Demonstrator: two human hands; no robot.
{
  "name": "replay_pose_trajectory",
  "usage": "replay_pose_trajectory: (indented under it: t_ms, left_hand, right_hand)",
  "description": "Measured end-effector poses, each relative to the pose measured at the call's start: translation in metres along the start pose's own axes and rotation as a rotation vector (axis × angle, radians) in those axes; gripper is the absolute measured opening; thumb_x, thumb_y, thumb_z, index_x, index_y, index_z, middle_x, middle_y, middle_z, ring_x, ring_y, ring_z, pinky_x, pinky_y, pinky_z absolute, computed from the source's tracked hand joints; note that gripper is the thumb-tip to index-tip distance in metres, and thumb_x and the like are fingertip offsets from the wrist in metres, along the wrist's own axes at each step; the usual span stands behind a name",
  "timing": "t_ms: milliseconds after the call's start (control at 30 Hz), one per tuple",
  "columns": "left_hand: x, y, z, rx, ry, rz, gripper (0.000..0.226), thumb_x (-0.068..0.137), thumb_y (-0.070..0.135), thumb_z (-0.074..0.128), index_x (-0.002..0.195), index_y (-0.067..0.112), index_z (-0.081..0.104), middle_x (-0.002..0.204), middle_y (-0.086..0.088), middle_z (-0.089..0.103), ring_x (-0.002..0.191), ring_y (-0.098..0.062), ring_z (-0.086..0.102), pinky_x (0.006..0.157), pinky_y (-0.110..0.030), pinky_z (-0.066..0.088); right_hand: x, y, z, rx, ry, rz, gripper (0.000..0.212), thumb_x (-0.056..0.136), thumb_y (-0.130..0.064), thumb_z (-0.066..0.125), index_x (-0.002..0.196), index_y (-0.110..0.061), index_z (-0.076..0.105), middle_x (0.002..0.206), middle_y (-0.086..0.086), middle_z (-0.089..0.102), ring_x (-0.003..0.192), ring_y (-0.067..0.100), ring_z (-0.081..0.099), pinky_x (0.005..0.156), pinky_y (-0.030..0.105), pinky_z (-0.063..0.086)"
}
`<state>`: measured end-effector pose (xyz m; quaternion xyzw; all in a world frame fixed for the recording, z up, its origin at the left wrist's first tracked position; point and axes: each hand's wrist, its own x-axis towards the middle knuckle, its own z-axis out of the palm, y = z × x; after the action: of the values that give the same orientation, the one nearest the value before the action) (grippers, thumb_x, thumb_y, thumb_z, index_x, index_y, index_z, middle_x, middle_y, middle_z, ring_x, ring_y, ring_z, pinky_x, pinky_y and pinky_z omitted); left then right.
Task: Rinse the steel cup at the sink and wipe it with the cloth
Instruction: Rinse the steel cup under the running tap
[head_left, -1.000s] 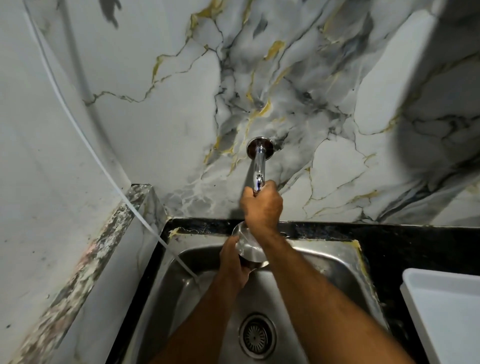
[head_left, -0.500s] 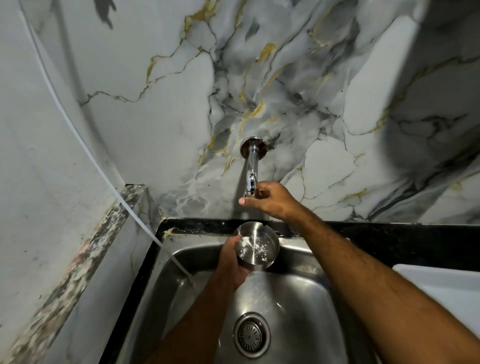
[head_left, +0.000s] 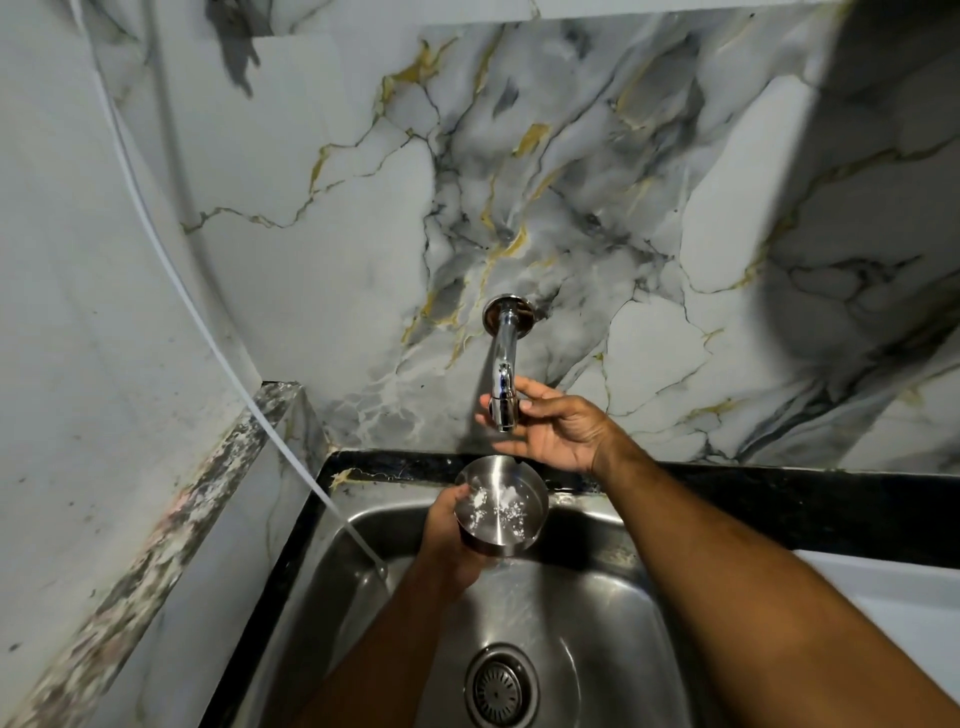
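My left hand (head_left: 447, 540) grips the steel cup (head_left: 501, 512) from its left side and holds it upright over the steel sink (head_left: 613, 618), right under the chrome tap (head_left: 504, 364). Water splashes inside the cup. My right hand (head_left: 550, 426) is at the tap's spout end, thumb and fingers loosely around the tip, the other fingers spread. No cloth is in view.
A drain strainer (head_left: 501, 688) sits in the sink's floor. A thin white hose (head_left: 218, 358) runs down the left wall into the basin. Black counter (head_left: 779, 499) borders the sink, with a white tray (head_left: 904, 587) at right. Marble wall stands behind.
My right hand shifted from gripping the tap from above to its right side, uncovering the cup. Water now splashes in the cup, which stays under the spout.
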<state>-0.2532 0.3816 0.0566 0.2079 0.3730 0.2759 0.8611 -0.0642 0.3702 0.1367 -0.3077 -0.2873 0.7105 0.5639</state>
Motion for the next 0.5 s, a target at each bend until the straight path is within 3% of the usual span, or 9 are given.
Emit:
replay_pose_trajectory:
  t_ms: [100, 167, 267, 433, 500]
  left_hand:
    - [-0.002, 0.001, -0.002, 0.018, 0.005, 0.005, 0.053, 0.091, 0.033, 0.038, 0.079, 0.004, 0.080, 0.087, -0.021, 0.077, 0.077, -0.036, 0.074, 0.080, -0.047, 0.054]
    - [-0.003, 0.000, -0.002, 0.013, 0.024, 0.004, 0.048, 0.091, 0.032, 0.041, 0.087, 0.002, 0.077, 0.088, -0.024, 0.076, 0.077, -0.039, 0.072, 0.078, -0.049, 0.055]
    - [-0.006, 0.000, 0.003, 0.031, 0.026, -0.029, 0.045, 0.089, 0.034, 0.044, 0.107, -0.002, 0.065, 0.094, -0.028, 0.073, 0.091, -0.043, 0.065, 0.080, -0.053, 0.053]
    - [-0.010, 0.000, 0.006, 0.044, 0.001, -0.007, 0.041, 0.085, 0.029, 0.046, 0.110, 0.001, 0.062, 0.093, -0.027, 0.073, 0.092, -0.043, 0.064, 0.081, -0.055, 0.052]
    - [-0.010, -0.001, 0.006, 0.058, 0.002, -0.001, 0.043, 0.079, 0.028, 0.050, 0.113, 0.003, 0.060, 0.100, -0.028, 0.071, 0.097, -0.045, 0.062, 0.082, -0.058, 0.051]
  right_hand:
    - [0.001, 0.005, -0.005, 0.023, -0.072, 0.026, 0.061, 0.081, -0.005, 0.067, 0.139, -0.016, 0.054, 0.136, 0.018, 0.060, 0.133, 0.040, 0.045, 0.110, 0.060, 0.030]
    - [0.003, 0.010, -0.006, 0.052, -0.122, 0.031, 0.056, 0.082, -0.006, 0.067, 0.137, -0.013, 0.056, 0.140, 0.020, 0.057, 0.134, 0.039, 0.045, 0.112, 0.062, 0.025]
    - [0.005, 0.012, -0.008, 0.113, -0.110, 0.013, 0.062, 0.075, -0.005, 0.077, 0.133, -0.014, 0.060, 0.129, 0.016, 0.066, 0.124, 0.032, 0.058, 0.113, 0.060, 0.028]
    - [0.008, -0.002, -0.010, 0.076, -0.080, 0.036, 0.081, 0.063, 0.000, 0.085, 0.135, -0.021, 0.054, 0.121, 0.017, 0.069, 0.111, 0.026, 0.067, 0.109, 0.059, 0.031]
    - [0.007, -0.008, -0.009, 0.039, -0.065, 0.055, 0.078, 0.063, -0.001, 0.084, 0.134, -0.019, 0.056, 0.122, 0.017, 0.068, 0.110, 0.026, 0.066, 0.103, 0.055, 0.040]
